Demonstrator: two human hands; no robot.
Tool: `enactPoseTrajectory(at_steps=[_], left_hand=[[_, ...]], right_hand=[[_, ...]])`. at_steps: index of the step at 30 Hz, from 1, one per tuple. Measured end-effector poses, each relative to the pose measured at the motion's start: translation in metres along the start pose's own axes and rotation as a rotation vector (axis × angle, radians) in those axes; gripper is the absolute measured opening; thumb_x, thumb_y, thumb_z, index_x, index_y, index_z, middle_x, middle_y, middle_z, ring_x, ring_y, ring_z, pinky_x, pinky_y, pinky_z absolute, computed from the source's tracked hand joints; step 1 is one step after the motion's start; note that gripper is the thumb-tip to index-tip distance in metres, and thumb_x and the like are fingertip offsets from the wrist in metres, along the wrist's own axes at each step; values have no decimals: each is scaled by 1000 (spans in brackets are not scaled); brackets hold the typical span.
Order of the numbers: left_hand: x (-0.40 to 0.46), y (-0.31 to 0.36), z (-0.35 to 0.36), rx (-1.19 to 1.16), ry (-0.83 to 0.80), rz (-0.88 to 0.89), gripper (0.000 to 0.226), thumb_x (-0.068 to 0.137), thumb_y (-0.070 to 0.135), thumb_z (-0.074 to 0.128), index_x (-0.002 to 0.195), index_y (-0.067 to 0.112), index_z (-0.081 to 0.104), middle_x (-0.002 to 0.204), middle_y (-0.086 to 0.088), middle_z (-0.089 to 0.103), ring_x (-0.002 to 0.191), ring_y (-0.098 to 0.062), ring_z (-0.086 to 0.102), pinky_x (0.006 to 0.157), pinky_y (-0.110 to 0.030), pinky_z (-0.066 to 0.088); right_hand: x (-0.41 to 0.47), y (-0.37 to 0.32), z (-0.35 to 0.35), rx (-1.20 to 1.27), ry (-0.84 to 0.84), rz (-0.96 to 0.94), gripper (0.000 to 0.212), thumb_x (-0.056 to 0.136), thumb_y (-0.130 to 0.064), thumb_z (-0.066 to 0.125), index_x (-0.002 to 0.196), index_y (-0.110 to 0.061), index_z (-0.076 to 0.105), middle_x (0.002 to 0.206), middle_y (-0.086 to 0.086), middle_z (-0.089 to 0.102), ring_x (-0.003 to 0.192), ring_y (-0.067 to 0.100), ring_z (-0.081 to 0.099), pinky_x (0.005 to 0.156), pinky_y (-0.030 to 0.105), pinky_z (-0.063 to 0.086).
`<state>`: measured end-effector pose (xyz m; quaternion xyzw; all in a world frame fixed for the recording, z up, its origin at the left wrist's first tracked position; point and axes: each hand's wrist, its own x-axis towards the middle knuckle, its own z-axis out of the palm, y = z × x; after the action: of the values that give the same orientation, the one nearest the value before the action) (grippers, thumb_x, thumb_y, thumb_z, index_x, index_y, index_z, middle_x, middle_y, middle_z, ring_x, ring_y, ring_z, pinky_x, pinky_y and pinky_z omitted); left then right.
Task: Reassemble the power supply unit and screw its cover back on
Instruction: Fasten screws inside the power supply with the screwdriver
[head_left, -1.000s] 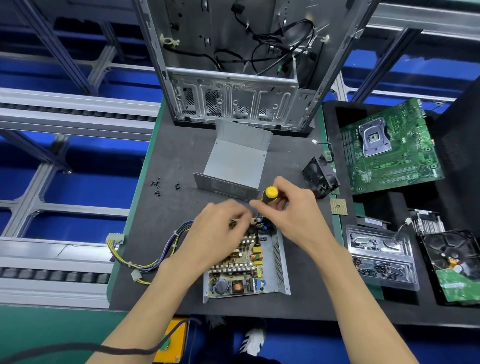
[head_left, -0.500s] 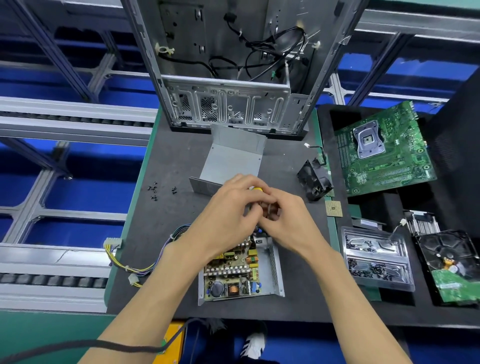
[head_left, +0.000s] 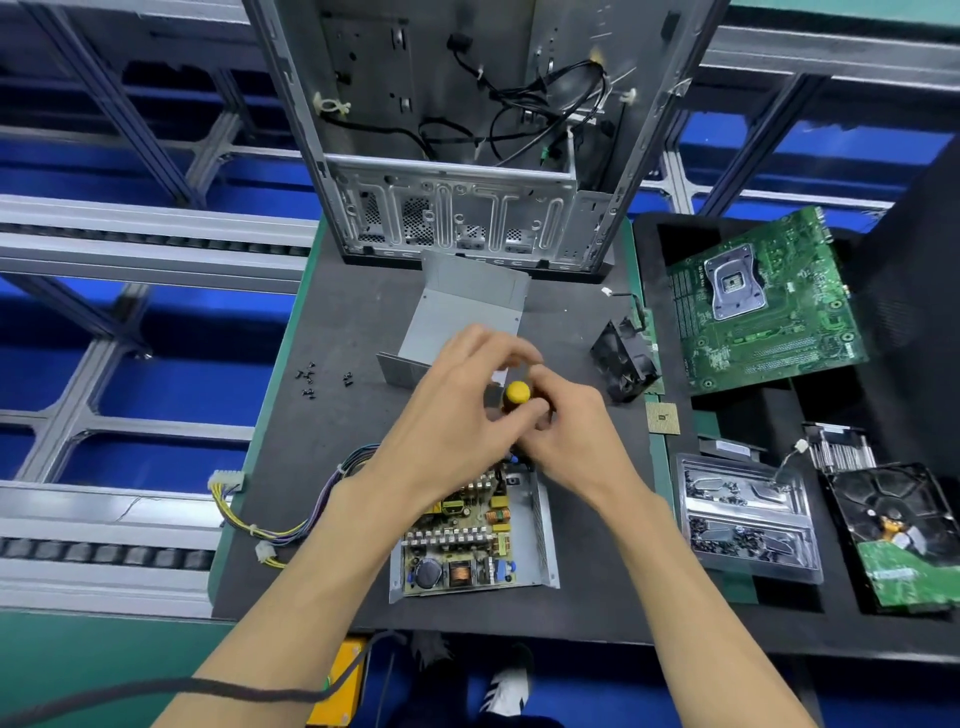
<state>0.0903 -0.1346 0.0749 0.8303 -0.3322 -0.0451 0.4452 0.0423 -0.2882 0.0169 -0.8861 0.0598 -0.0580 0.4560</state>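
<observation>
Your right hand (head_left: 566, 431) grips the screwdriver (head_left: 516, 396) upright over the power supply (head_left: 478, 540) (left hand (head_left: 457, 415) loosely curled, steadying it).

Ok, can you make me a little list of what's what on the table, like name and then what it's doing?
power supply: open, circuit board showing, on the dark mat
cover: off, lying behind the hands
screwdriver: yellow-capped, upright over the power supply's far end
right hand: grips the screwdriver
left hand: fingers loose beside the screwdriver's cap
loose screws: small cluster left of the cover
fan: black, right of the hands
</observation>
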Motion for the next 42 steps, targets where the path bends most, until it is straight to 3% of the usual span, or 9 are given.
enactPoseTrajectory(at_steps=[5,11,16,20,25,28,34,38,42], left_hand=[[1,0,-8,14,-57,31,24,87,-5,66,101,12,74,98,3,66,93,-10,62,87,-28,50],[-1,1,-6,44,0,-38,19,86,12,76,103,17,71,100,7,59,93,-7,58,87,-26,49],[-2,1,-10,38,-104,33,34,85,-7,61,109,15,70,104,7,67,100,-7,62,91,-25,49],[-3,2,-6,47,-18,-53,22,86,13,75,104,20,66,102,9,59,98,-8,59,89,-29,50],[-2,0,-9,63,-95,21,30,83,-8,63,103,12,72,102,2,67,99,-14,62,91,-33,49],[-4,1,-6,46,-45,-49,24,85,7,73,106,17,67,104,5,60,100,-16,61,91,-35,51],[-2,0,-10,54,-119,20,31,83,-7,63,103,13,72,100,2,66,98,-17,60,90,-35,48],[-3,-1,-9,28,-30,-57,22,85,12,75,104,19,68,100,8,59,97,-12,59,88,-33,51],[-2,-4,-11,42,-80,-4,29,84,-4,65,103,16,71,97,6,66,94,-13,61,86,-35,50]], right_hand=[[-1,-5,-3,62,-68,-42,21,83,-26,67,104,-28,68,67,-3,56,58,8,45,58,19,42],[0,-3,0,70,-5,12,19,83,-21,72,79,-25,54,57,-9,52,52,7,40,53,22,36],[-2,-5,-3,87,-17,-65,18,83,-29,67,98,-39,65,68,-13,57,59,6,46,58,15,40],[-1,-2,1,61,24,-1,24,81,-19,72,77,-34,53,59,-13,52,53,8,40,52,22,35],[-2,-5,0,90,-31,-48,10,80,-40,60,90,-40,60,67,-10,56,58,7,44,56,27,43],[-3,-6,2,86,-9,-11,10,72,-41,50,81,-40,55,61,-14,55,55,7,42,53,24,38],[-2,-7,3,61,-24,-40,14,78,-42,58,91,-36,60,66,-11,57,58,9,48,57,23,42],[-1,-6,5,76,-8,24,10,77,-40,58,84,-33,57,63,-6,57,56,10,42,54,28,39],[2,-7,5,59,-20,-16,13,83,-32,66,87,-35,54,67,-6,54,59,7,44,57,32,43]])
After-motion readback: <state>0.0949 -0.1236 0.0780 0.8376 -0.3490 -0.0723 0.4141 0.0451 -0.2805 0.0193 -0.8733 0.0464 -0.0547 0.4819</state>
